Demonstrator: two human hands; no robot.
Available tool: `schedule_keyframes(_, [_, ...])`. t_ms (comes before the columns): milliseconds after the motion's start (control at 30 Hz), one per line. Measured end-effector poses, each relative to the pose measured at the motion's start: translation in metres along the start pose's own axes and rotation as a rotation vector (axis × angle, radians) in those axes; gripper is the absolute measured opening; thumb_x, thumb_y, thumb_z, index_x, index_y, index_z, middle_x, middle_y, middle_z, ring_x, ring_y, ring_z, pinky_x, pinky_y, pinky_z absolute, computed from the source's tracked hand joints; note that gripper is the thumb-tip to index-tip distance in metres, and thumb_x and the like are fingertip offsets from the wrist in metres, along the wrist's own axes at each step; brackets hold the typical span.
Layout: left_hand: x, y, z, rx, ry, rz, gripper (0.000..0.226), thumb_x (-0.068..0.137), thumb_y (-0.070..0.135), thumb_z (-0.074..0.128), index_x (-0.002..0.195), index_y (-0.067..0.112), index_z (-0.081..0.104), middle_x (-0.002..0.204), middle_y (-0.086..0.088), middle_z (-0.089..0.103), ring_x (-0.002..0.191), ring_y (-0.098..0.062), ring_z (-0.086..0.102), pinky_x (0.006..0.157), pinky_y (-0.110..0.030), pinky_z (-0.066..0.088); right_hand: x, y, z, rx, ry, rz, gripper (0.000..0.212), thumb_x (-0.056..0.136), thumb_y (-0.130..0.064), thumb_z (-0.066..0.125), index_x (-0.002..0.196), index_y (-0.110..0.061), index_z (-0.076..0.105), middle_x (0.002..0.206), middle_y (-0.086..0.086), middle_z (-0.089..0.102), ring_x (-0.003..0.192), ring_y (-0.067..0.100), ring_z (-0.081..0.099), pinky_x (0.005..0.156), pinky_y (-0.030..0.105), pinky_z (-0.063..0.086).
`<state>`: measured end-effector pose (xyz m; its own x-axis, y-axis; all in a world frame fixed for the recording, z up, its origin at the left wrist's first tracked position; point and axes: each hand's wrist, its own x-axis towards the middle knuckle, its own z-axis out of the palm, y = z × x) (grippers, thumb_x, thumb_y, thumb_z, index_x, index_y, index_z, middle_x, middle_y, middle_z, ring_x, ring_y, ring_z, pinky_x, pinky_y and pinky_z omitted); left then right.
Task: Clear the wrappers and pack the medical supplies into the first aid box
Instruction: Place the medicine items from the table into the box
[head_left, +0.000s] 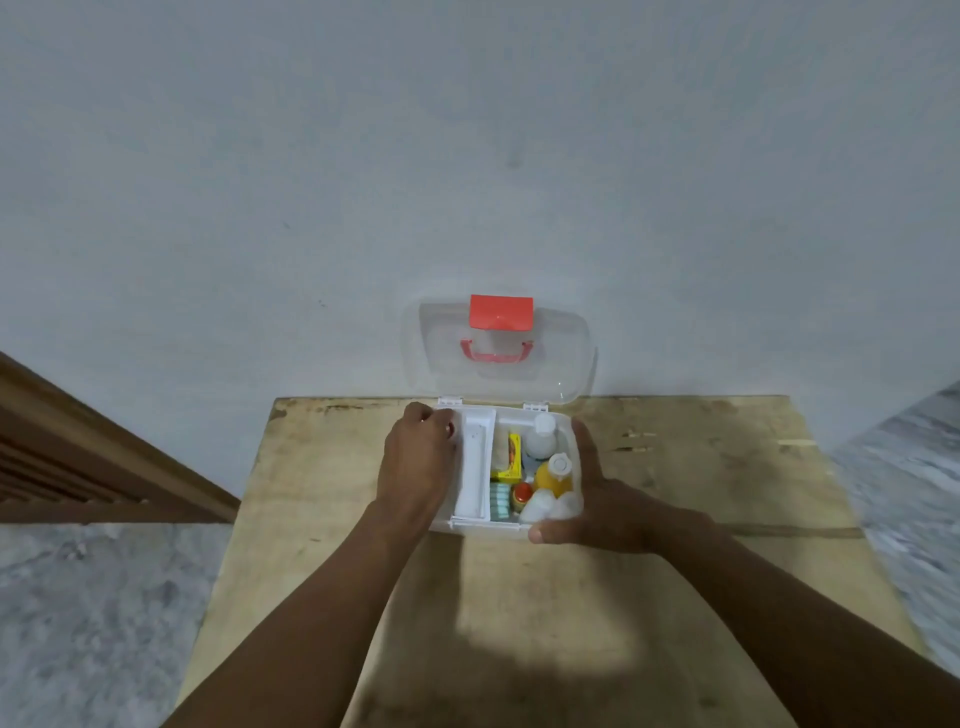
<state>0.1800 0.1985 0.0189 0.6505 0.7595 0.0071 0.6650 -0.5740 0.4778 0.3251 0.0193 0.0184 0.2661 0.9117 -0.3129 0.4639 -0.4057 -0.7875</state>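
A white first aid box (511, 414) stands open at the far side of the table, its clear lid (563, 364) with a red latch and handle leaning against the wall. Inside lie a yellow carton (511, 458), a white bottle (541, 439), an orange bottle (556, 474), a small red-capped jar (522, 493), a teal strip (500, 500) and white rolls (548, 505). A white inner tray (475, 462) sits in the box's left part. My left hand (418, 457) grips the tray's left side. My right hand (597, 499) holds the box's right wall and front corner.
The wooden table (519, 597) is worn, with bare surface in front of and beside the box. A grey wall rises right behind it. A brown wooden frame (78, 457) stands at the left, over a grey stone floor.
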Motion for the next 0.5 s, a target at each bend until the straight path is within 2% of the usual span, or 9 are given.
schedule_keyframes(67, [0.0,-0.001,0.0,-0.003,-0.031,-0.022,0.019,0.09,0.016,0.058,0.103,0.008,0.07,0.114,-0.007,0.06,0.098,-0.026,0.062,0.084,-0.031,0.052,0.0,0.0,0.0,0.016,0.001,0.005,0.126,0.069,-0.037,0.087,0.14,-0.05,-0.017,0.146,-0.027,0.0,0.133,0.009,0.037,0.105,0.032,0.045])
schedule_keyframes(133, [0.002,-0.001,-0.001,0.04,-0.053,-0.019,0.014,0.09,0.017,0.058,0.097,0.008,0.067,0.113,-0.007,0.06,0.096,-0.026,0.062,0.076,-0.029,0.048,0.0,0.002,0.0,0.033,0.004,0.006,0.123,0.07,-0.033,0.087,0.136,-0.055,-0.015,0.147,-0.025,0.001,0.133,0.007,0.037,0.102,0.025,0.045])
schedule_keyframes(200, [0.003,-0.001,-0.002,0.062,-0.08,-0.02,0.012,0.091,0.017,0.058,0.094,0.008,0.064,0.112,-0.007,0.061,0.095,-0.027,0.062,0.07,-0.027,0.04,-0.001,-0.001,-0.002,0.031,-0.003,0.045,0.118,0.072,-0.033,0.086,0.135,-0.057,-0.011,0.151,-0.014,0.007,0.134,0.01,0.037,0.1,0.017,0.042])
schedule_keyframes(267, [0.003,-0.002,-0.002,0.045,-0.091,-0.037,0.009,0.091,0.016,0.058,0.092,0.007,0.061,0.112,-0.008,0.062,0.092,-0.026,0.06,0.069,-0.026,0.035,-0.001,-0.004,-0.005,0.059,-0.042,0.029,0.096,0.081,-0.026,0.08,0.132,-0.055,0.004,0.142,-0.019,0.018,0.133,0.007,0.038,0.101,0.012,0.04])
schedule_keyframes(333, [0.004,-0.003,-0.002,0.071,-0.094,-0.035,0.013,0.093,0.017,0.058,0.101,0.008,0.062,0.114,-0.007,0.063,0.095,-0.025,0.06,0.069,-0.024,0.034,-0.001,-0.005,-0.006,0.109,-0.117,0.006,0.07,0.09,-0.012,0.07,0.122,-0.05,0.021,0.126,-0.033,0.021,0.121,-0.014,0.04,0.102,0.009,0.04])
schedule_keyframes(367, [0.004,-0.003,-0.002,0.08,-0.099,-0.029,0.019,0.094,0.018,0.057,0.109,0.008,0.062,0.116,-0.007,0.063,0.098,-0.025,0.061,0.068,-0.022,0.034,-0.001,-0.006,-0.006,0.107,-0.134,0.002,0.07,0.091,-0.011,0.069,0.121,-0.052,0.021,0.121,-0.037,0.021,0.114,-0.022,0.04,0.102,0.011,0.041])
schedule_keyframes(400, [0.004,-0.003,-0.001,0.049,-0.09,-0.038,0.024,0.097,0.019,0.055,0.118,0.009,0.061,0.117,-0.006,0.063,0.102,-0.024,0.061,0.066,-0.017,0.035,-0.001,-0.006,-0.006,0.094,-0.131,-0.001,0.079,0.089,-0.015,0.071,0.121,-0.06,0.015,0.122,-0.037,0.02,0.112,-0.024,0.04,0.103,0.015,0.042])
schedule_keyframes(467, [0.002,-0.003,-0.001,-0.049,-0.098,-0.065,0.028,0.101,0.021,0.05,0.125,0.01,0.06,0.112,-0.002,0.063,0.107,-0.024,0.061,0.058,-0.005,0.037,-0.002,-0.007,-0.004,0.041,-0.082,-0.005,0.1,0.081,-0.028,0.08,0.12,-0.072,0.0,0.132,-0.031,0.016,0.12,-0.016,0.037,0.103,0.023,0.045])
schedule_keyframes(500, [0.001,-0.005,0.001,-0.075,-0.084,-0.081,0.028,0.102,0.022,0.049,0.125,0.012,0.061,0.109,0.002,0.061,0.109,-0.024,0.06,0.059,-0.001,0.038,-0.002,-0.008,-0.003,0.038,-0.067,-0.001,0.106,0.077,-0.032,0.083,0.128,-0.065,-0.003,0.136,-0.03,0.012,0.124,-0.01,0.037,0.103,0.027,0.046])
